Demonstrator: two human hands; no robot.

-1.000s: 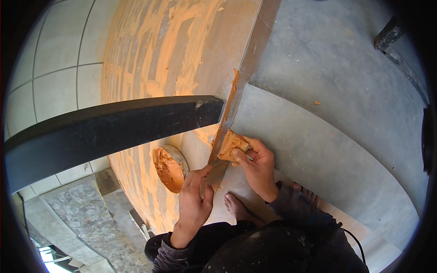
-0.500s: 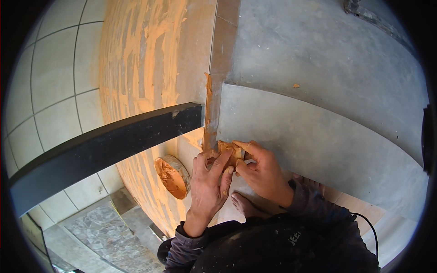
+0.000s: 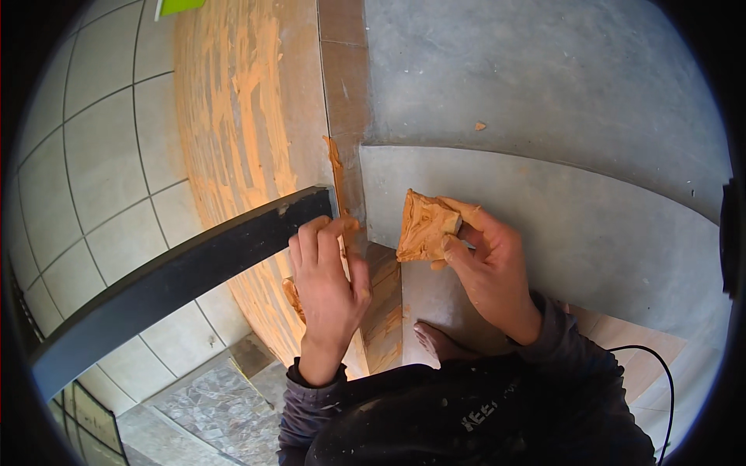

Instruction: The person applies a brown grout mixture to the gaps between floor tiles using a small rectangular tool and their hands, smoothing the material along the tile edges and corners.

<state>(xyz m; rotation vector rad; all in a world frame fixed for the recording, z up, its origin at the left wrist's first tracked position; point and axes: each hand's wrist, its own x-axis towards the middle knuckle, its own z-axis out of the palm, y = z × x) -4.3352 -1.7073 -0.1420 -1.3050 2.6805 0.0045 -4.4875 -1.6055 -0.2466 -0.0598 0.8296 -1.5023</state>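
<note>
A small, flat, roughly square piece coated in orange paste (image 3: 423, 227) is pinched between the thumb and fingers of my right hand (image 3: 497, 260). A pale edge of it shows beside the fingertips; its kind is hidden under the paste. My left hand (image 3: 330, 268) is off the piece, fingers loosely bent and the thumb apart, with orange paste on a fingertip. Close by are the end of a black bar (image 3: 299, 210) and a paste-smeared edge strip (image 3: 336, 163). Mostly hidden behind the left hand is an oval container of orange paste (image 3: 291, 295).
An orange-streaked surface (image 3: 249, 116) runs along the left, bordered by white tiles (image 3: 109, 147). Grey stepped slabs (image 3: 544, 202) fill the right, with a small orange crumb (image 3: 480, 126) on one. A bare foot (image 3: 435, 342) and a black cable (image 3: 660, 361) show below.
My hands have separated. The right hand has carried the paste-covered piece up and to the right, while the left has let go of it and moved left. The view has shifted slightly.
</note>
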